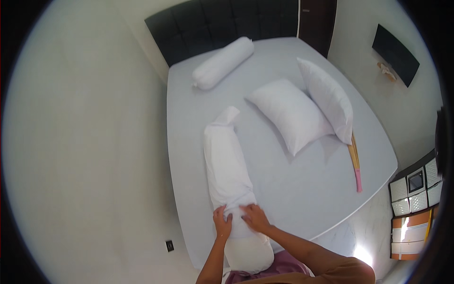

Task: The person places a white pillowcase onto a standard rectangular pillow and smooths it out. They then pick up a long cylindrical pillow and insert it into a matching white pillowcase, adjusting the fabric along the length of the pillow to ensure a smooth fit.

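Observation:
A long bolster (249,254) lies lengthwise along the bed's left side, its cream-coloured near end bare and close to my body. A white bolster cover (228,163) is drawn over most of it, with a narrow, loose end folded over at the far tip. My left hand (222,224) grips the cover on the left, fingers bent into the cloth. Opposite it, my right hand (256,218) holds gathered cloth on the right side. The fabric wrinkles between and just beyond both hands.
On the bed (301,191), a second white bolster (224,63) lies near the dark headboard (227,21). Two white pillows (289,113) lean together at right, beside a stick bed broom (355,165) with a pink handle. A wall stands left; a drawer cabinet (411,191) is at right.

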Action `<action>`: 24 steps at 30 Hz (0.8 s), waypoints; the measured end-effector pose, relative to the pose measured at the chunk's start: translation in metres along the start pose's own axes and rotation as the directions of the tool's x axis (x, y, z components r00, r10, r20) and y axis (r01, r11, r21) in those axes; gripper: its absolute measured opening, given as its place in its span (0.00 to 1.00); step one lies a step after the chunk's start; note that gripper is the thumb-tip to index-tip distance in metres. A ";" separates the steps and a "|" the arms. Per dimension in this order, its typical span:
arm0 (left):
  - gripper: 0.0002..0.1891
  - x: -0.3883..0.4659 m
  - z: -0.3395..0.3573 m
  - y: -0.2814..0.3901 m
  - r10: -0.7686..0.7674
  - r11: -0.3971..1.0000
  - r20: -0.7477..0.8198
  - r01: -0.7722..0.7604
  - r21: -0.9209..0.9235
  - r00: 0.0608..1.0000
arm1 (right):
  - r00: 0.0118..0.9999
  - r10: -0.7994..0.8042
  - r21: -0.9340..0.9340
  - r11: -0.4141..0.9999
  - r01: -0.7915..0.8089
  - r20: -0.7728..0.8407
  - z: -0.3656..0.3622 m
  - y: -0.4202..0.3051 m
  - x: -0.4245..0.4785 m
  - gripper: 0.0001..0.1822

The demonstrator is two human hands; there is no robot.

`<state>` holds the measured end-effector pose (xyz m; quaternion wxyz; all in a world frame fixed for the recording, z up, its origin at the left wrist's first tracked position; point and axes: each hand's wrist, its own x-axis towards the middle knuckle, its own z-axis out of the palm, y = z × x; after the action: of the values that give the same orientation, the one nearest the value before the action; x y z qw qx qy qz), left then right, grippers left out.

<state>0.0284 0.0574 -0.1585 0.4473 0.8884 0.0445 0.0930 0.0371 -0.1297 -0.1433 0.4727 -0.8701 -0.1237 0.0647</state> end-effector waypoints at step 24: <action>0.25 0.055 0.003 0.070 0.068 0.892 0.347 -0.212 0.398 0.936 | 0.989 0.103 0.071 0.991 -0.111 0.103 -0.012 0.033 -0.153 0.19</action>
<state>0.0824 0.0218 -0.0970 0.2338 0.9688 -0.0750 -0.0337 -0.1022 -0.1989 -0.1654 0.4948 -0.8525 -0.0975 0.1378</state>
